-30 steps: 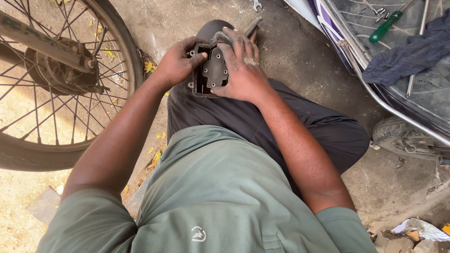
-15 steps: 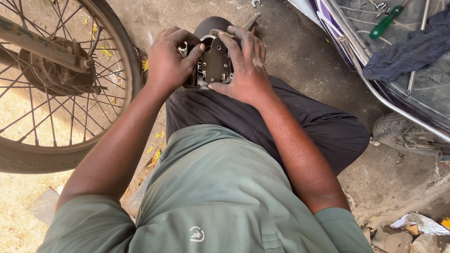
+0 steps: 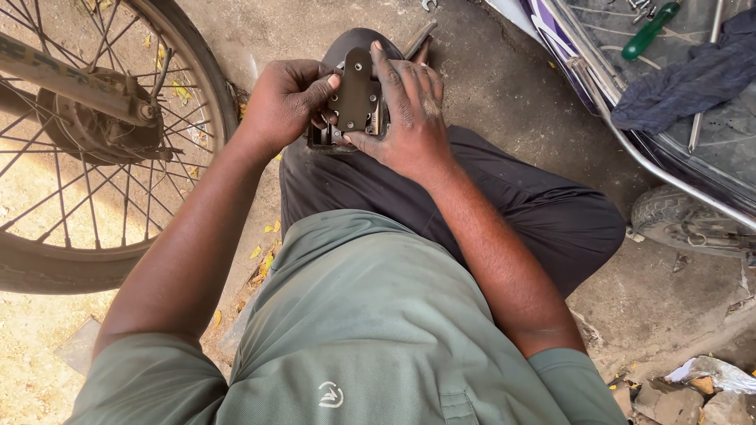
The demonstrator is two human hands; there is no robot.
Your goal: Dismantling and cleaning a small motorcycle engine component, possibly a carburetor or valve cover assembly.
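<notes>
A small dark metal part [image 3: 356, 101], a flat bracket-like plate on a blocky body, rests over my raised knee in dark trousers [image 3: 504, 197]. My left hand [image 3: 285, 102] grips its left side with the thumb on the plate. My right hand [image 3: 405, 118] wraps its right side, fingers laid along the plate's edge and thumb under its lower end. Both hands hold the same part. The underside of the part is hidden by my fingers.
A spoked motorcycle wheel [image 3: 94, 142] stands close at the left. At the right are a vehicle's chrome rail [image 3: 654, 169], a dark blue rag [image 3: 693, 79] and a green-handled screwdriver [image 3: 650, 30]. A small tyre [image 3: 685, 224] lies beyond my right leg. The ground is concrete with debris.
The part has been turned in my hands so its flat plate faces up. My left thumb moved onto the plate. My right fingers shifted along its right edge.
</notes>
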